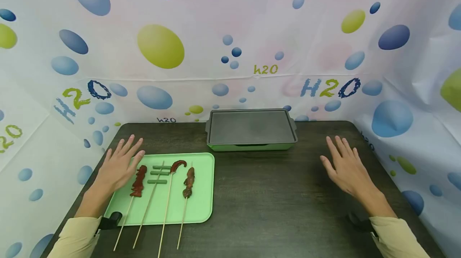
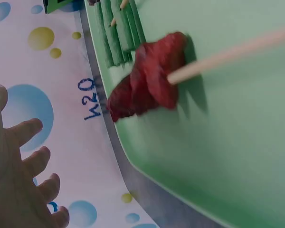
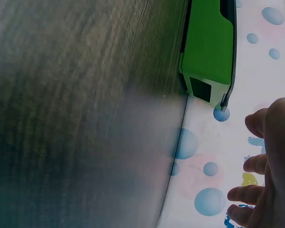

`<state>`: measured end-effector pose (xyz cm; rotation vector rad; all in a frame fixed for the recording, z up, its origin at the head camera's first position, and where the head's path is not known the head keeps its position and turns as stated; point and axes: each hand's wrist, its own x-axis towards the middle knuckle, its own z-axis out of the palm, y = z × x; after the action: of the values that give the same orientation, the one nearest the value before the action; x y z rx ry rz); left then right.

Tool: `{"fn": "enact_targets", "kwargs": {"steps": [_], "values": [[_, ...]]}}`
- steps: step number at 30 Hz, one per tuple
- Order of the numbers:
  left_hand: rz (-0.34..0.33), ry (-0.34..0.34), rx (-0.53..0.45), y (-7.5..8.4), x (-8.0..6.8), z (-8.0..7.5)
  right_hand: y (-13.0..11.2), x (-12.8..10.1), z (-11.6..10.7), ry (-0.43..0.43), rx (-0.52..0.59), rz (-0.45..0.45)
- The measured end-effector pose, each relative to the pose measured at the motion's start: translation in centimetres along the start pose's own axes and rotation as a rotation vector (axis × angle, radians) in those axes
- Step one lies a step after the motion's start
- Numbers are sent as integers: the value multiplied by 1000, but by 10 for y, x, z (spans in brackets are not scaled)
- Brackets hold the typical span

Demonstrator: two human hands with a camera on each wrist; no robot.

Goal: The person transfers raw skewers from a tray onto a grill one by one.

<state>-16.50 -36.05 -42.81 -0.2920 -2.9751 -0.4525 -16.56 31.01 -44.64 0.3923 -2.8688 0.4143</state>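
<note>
My left hand (image 1: 119, 166), fingers spread, is over the left edge of a light green tray (image 1: 201, 206) and holds nothing. Closest to it lies a skewer of dark red meat (image 1: 138, 182), which shows large in the left wrist view. Beside that lie a skewer with three green bean-like pieces (image 1: 158, 173), one with a curled reddish-brown tentacle (image 1: 176, 165) and one with brown chunks (image 1: 189, 183). Their sticks extend past the tray's near edge. With straight fingers and nothing in it, my right hand (image 1: 347, 168) is over the right side of the table.
A green electric griddle (image 1: 252, 128) with a flat dark grey plate stands at the back middle of the dark wooden table (image 1: 273, 194). Its green side (image 3: 206, 47) shows in the right wrist view. A white sheet (image 1: 309, 54) with blue and yellow-green dots surrounds the table's back and sides.
</note>
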Motion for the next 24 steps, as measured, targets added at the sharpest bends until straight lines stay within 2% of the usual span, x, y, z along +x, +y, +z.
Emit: {"fn": "enact_targets", "kwargs": {"steps": [8,16,21,24], "values": [[-28,-81,-165,-25,-21,-4,-9,-18,5,31,31,-1],[59,-142,-392,-59,-48,-2,-25,-35,6,93,106,-2],[107,-173,-481,-78,-69,1,-34,-43,7,91,155,29],[95,-221,-508,-86,-81,4,-37,-47,10,86,163,26]]}}
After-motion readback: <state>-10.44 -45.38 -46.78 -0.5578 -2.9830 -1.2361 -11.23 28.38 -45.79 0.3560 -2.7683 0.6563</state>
